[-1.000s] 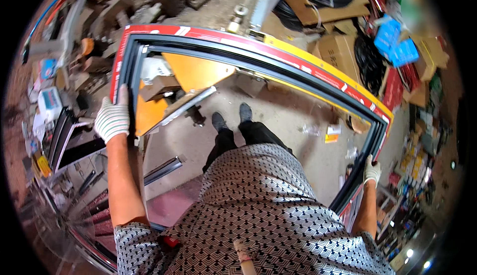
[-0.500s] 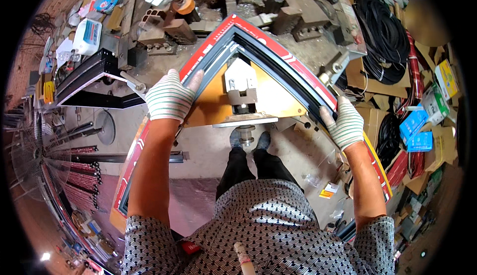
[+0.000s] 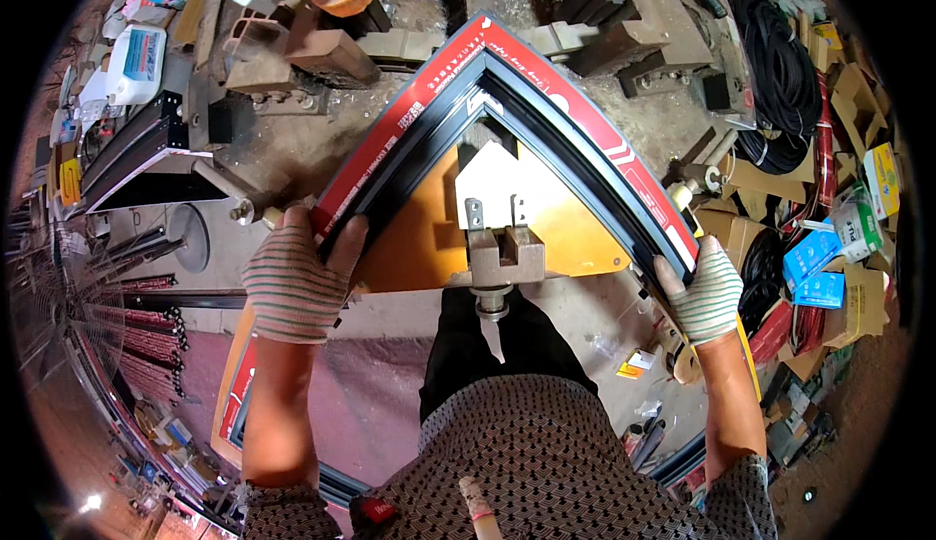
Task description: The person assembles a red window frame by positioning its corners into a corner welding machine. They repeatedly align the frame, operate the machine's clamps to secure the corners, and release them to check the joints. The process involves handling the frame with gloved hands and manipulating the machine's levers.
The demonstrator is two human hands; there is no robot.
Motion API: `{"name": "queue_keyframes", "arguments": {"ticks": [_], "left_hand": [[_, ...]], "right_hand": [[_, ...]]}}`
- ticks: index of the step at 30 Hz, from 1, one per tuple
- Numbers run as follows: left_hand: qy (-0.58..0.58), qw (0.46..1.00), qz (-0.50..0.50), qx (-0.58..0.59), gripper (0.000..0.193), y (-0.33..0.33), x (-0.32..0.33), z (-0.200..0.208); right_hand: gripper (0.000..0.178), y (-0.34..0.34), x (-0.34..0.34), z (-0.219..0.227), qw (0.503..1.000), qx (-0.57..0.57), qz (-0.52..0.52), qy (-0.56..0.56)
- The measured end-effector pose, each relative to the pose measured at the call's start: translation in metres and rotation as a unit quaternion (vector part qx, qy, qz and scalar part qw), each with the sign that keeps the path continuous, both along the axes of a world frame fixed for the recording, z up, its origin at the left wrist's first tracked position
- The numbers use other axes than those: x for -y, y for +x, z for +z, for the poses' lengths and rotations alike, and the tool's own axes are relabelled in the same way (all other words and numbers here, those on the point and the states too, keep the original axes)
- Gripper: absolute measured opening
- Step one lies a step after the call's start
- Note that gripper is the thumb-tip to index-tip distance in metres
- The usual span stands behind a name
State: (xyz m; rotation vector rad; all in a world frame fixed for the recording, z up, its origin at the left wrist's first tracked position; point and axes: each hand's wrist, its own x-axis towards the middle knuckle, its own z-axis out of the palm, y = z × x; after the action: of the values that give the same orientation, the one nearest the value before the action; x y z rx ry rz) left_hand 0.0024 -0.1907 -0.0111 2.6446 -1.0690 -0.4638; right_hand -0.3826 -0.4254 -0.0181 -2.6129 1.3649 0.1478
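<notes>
- Metal bench (image 3: 292, 138): heavy metal blocks (image 3: 333, 58) stand on its dusty top, with bright shavings (image 3: 405, 12) scattered between them.
- Yellow board (image 3: 575, 240): a white pointed piece (image 3: 490, 181) sits at its middle; a corner of the red-edged frame (image 3: 408, 116) lies over it, contact unclear.
- Grey floor (image 3: 583, 320): a yellow-and-white packet (image 3: 636, 364), a round grey base (image 3: 191, 239) and a dark red sheet (image 3: 380, 399) lie on it.

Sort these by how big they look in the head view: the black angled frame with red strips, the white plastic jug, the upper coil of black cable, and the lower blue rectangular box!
Largest to smallest:
1. Angled frame
2. Cable coil
3. White jug
4. Blue box
</notes>
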Motion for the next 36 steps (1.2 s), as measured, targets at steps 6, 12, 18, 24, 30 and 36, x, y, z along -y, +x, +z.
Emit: {"name": "queue_keyframes", "arguments": {"ticks": [6, 12, 18, 24, 30, 36], "left_hand": [[-0.01, 1.0, 0.007, 0.019, 0.048, 0.002, 0.0, -0.008], [0.013, 0.999, 0.001, 0.037, 0.048, 0.003, 0.0, -0.012], [0.034, 0.998, 0.006, 0.061, 0.056, 0.0, 0.005, -0.013], [0.034, 0.996, 0.013, 0.085, 0.057, -0.002, 0.002, -0.013], [0.026, 0.995, 0.017, 0.09, 0.056, -0.004, 0.004, -0.014], [0.044, 0.993, 0.028, 0.108, 0.055, -0.006, 0.001, -0.014]], "right_hand": [[0.051, 0.006, 0.002, 0.002, 0.999, 0.024, -0.005, 0.028], [0.047, 0.008, 0.003, 0.0, 0.999, 0.038, 0.005, 0.009], [0.053, 0.008, -0.001, 0.001, 1.0, 0.011, -0.024, 0.015], [0.053, 0.005, 0.003, 0.0, 1.0, 0.018, -0.007, 0.017], [0.054, 0.002, 0.003, 0.0, 1.0, -0.002, -0.015, 0.018], [0.054, 0.004, 0.006, 0.0, 1.0, 0.012, 0.003, 0.021]]}}
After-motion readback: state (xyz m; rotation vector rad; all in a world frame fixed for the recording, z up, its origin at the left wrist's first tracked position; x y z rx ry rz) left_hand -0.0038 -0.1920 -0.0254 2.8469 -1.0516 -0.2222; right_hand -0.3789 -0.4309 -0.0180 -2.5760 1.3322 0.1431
